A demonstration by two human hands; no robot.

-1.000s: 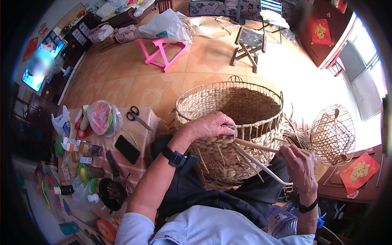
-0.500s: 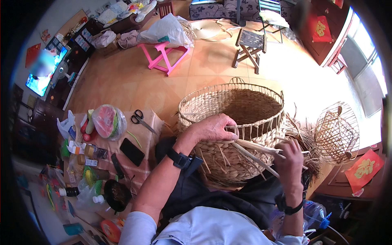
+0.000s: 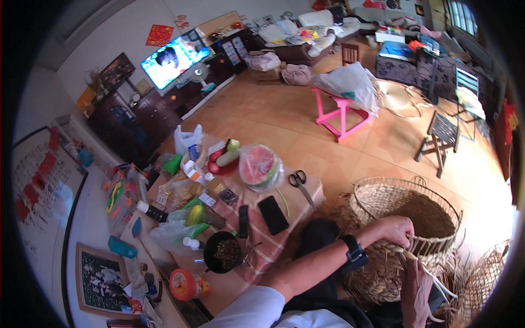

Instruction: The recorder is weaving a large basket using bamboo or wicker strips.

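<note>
In front of me at the lower right stands a large round woven straw basket (image 3: 365, 269) with an open-looped rim. My left hand (image 3: 397, 229) is closed on the near side of this rim, its fingertips partly hidden. Just below it, against the basket's outer wall, my right hand (image 3: 416, 287) is closed around pale straw strands (image 3: 442, 287). Their loose ends stick out to the right of that hand. Some strand ends between the two hands point up toward the rim.
On the table at left lie scissors (image 3: 302, 189), a black phone (image 3: 272, 215), a wrapped watermelon half (image 3: 261, 168) and a dark bowl (image 3: 223, 264). An openwork basket frame (image 3: 485, 281) stands at lower right. A pink stool (image 3: 342, 119) and a folding stool (image 3: 439, 136) stand beyond.
The view has swung left, so the basket and hands appear farther right. My right hand has come in closer beneath my left hand, still with the straw strands; my left hand stays at the rim.
</note>
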